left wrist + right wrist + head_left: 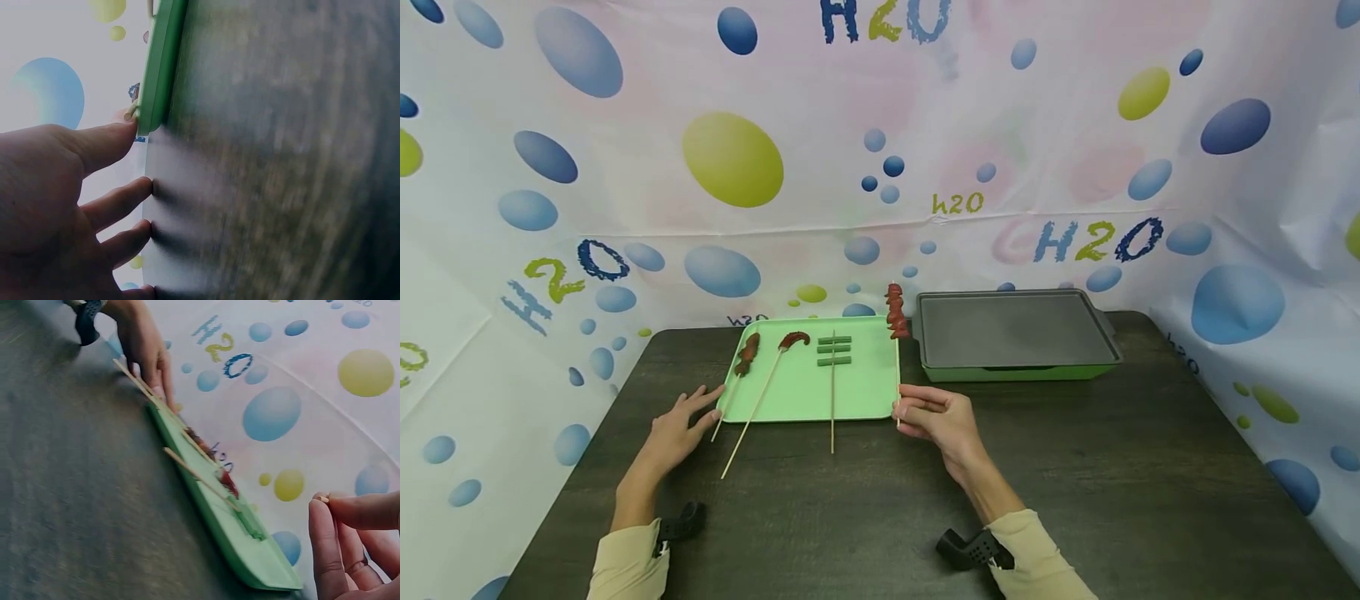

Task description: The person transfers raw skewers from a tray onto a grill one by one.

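Note:
A light green tray [797, 400] lies on the table. My left hand [672, 432] is at its near left corner, the thumb [109, 140] touching the rim and the other fingers spread with their tips on the tabletop. Between thumb and fingertips my right hand [942, 423] pinches the stick of a skewer with red pieces [896, 312], over the tray's right edge. On the tray are a skewer with brown-red pieces [747, 354], a skewer with a curled dark red piece [793, 339] and a skewer with green sticks [834, 350]. Their stick ends stick out past the near rim.
Right of the tray stands a rectangular grill pan [1015, 333] with a dark grey top and green base. The dark wooden table [850, 533] extends in front. Behind hangs a white cloth [820, 167] with blue and yellow-green spots.

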The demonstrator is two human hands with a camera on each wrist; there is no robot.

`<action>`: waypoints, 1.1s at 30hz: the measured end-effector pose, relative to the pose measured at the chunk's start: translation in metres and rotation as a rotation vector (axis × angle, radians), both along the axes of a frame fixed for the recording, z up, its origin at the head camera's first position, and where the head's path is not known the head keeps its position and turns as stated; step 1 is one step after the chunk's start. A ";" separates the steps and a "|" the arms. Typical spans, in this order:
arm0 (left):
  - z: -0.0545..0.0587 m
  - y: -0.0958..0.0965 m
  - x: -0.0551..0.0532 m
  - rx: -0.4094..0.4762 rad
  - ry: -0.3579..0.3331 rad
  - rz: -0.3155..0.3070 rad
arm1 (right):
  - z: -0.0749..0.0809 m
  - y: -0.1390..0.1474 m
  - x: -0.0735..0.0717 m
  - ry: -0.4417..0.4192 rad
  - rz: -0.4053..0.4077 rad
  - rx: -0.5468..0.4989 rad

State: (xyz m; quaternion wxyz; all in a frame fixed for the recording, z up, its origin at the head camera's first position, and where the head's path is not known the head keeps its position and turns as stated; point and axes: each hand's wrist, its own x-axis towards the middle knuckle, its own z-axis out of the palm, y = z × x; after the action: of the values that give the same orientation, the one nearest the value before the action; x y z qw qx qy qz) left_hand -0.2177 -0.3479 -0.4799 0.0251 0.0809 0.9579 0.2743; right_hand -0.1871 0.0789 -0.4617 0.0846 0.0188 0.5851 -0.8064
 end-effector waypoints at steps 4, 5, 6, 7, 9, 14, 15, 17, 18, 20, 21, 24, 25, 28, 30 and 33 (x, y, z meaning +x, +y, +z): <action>0.000 -0.001 -0.001 -0.006 -0.001 0.003 | 0.007 0.007 -0.002 0.012 -0.010 -0.016; 0.000 -0.001 -0.001 -0.005 -0.002 0.002 | 0.009 0.009 -0.003 0.014 -0.014 -0.018; 0.000 -0.001 -0.001 -0.005 -0.003 0.002 | 0.010 0.011 -0.004 0.013 -0.018 -0.020; 0.001 -0.001 -0.001 -0.004 -0.004 0.002 | 0.011 0.014 -0.005 0.010 -0.022 -0.020; 0.002 -0.001 -0.002 0.000 -0.005 0.001 | 0.012 0.018 -0.006 0.003 -0.024 -0.019; 0.004 -0.002 -0.001 0.009 -0.007 -0.001 | 0.012 0.031 -0.009 -0.011 -0.029 -0.014; 0.004 -0.001 -0.001 0.011 -0.008 -0.001 | 0.012 0.033 -0.010 -0.016 -0.033 -0.017; 0.004 -0.001 -0.001 0.012 -0.007 -0.003 | 0.011 0.039 -0.011 -0.025 -0.035 -0.018; 0.004 -0.001 -0.001 0.011 -0.007 -0.002 | 0.011 0.041 -0.012 -0.034 -0.035 -0.021; 0.005 -0.001 -0.001 0.009 -0.006 -0.002 | 0.010 0.046 -0.013 -0.053 -0.032 -0.026; 0.005 -0.001 -0.001 0.007 -0.005 -0.002 | 0.009 0.048 -0.013 -0.062 -0.031 -0.029; 0.005 0.000 -0.002 -0.001 -0.009 0.002 | 0.006 0.054 -0.014 -0.089 -0.023 -0.032; 0.005 0.000 -0.002 -0.003 -0.012 0.003 | 0.006 0.056 -0.015 -0.095 -0.022 -0.033; 0.005 0.000 -0.002 -0.011 -0.018 0.009 | 0.004 0.060 -0.015 -0.103 -0.025 -0.033; 0.005 0.001 -0.002 -0.013 -0.019 0.010 | 0.003 0.063 -0.015 -0.107 -0.027 -0.029; 0.005 0.000 -0.001 -0.010 -0.014 0.008 | 0.003 0.066 -0.016 -0.117 -0.023 -0.019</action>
State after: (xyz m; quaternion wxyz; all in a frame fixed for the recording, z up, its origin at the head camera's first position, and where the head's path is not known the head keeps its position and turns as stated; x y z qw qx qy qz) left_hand -0.2187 -0.3475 -0.4753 0.0312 0.0751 0.9593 0.2704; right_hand -0.2029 0.1447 -0.4591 0.1095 0.0719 0.5710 -0.8104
